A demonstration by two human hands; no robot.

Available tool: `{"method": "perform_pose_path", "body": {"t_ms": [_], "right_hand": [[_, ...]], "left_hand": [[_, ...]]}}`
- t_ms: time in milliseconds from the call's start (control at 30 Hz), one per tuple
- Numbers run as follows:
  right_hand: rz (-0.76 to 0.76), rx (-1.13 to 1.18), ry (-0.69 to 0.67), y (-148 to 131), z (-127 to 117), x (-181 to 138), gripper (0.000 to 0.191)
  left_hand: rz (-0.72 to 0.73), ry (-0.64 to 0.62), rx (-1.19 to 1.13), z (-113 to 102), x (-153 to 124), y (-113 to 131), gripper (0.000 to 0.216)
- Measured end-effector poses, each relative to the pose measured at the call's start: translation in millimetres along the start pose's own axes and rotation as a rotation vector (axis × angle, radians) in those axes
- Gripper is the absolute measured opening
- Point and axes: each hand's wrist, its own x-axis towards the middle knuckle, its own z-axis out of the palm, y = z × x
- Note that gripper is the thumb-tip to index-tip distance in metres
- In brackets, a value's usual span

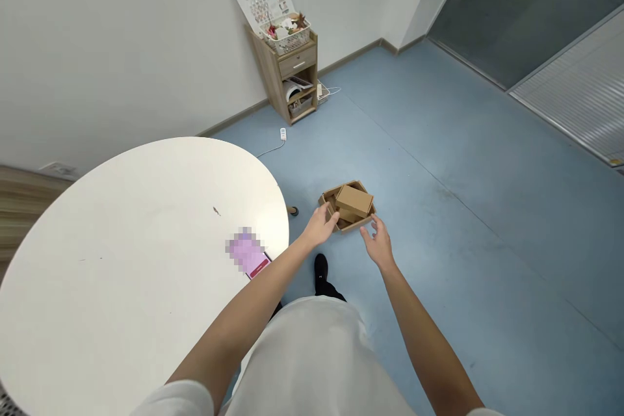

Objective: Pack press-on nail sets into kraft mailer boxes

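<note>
An open brown cardboard box (351,228) appears to rest on the blue floor ahead of me, with smaller cardboard boxes inside. The top small closed carton (355,200) lies tilted across the others. My left hand (320,226) reaches over the near left side of the open box, thumb and fingers apart. Whether it touches the cardboard I cannot tell. Just off the near right corner is my right hand (378,242), its fingers spread and nothing in them.
A round white table (146,240) fills the left, with a phone (257,266) at its edge. Against the wall stands a wooden cabinet (298,65) bearing a white basket (292,43). A white cable (272,149) trails on the floor. My shoe (320,266) is near the box.
</note>
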Motion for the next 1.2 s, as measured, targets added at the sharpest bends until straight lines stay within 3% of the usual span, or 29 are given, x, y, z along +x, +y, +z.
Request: {"method": "perform_pose_path", "body": {"t_ms": [133,267,400,533,667,867,1033,1200], "right_hand": [[0.031,0.055,-0.134,-1,16,-18,0.052],[0.018,0.078,-0.256,-11,44,-43,0.042],[-0.047,0.100,-0.386,-38,82,-76,0.039],[-0.202,-0.017,-0.565,-80,130,-118,0.039],[-0.396,-0.158,-0.712,-124,188,-168,0.038],[-0.551,-0.282,-0.963,-174,267,-249,0.038],[-0.756,-0.460,-1.232,-196,303,-290,0.037],[-0.937,-0.508,-1.419,-206,337,-295,0.035]], "left_hand": [[-0.087,-0.104,0.031,-30,-46,-17,0.057],[-0.120,-0.051,-0.003,-75,-104,-37,0.049],[-0.139,0.137,0.006,-121,-164,-60,0.043],[-0.212,0.307,-0.005,-160,-232,-95,0.044],[-0.285,0.445,-0.065,-189,-305,-134,0.046],[-0.415,0.569,-0.117,-221,-399,-187,0.051],[-0.456,0.624,-0.134,-237,-440,-212,0.055],[-0.511,0.769,-0.174,-245,-454,-216,0.057]]}}
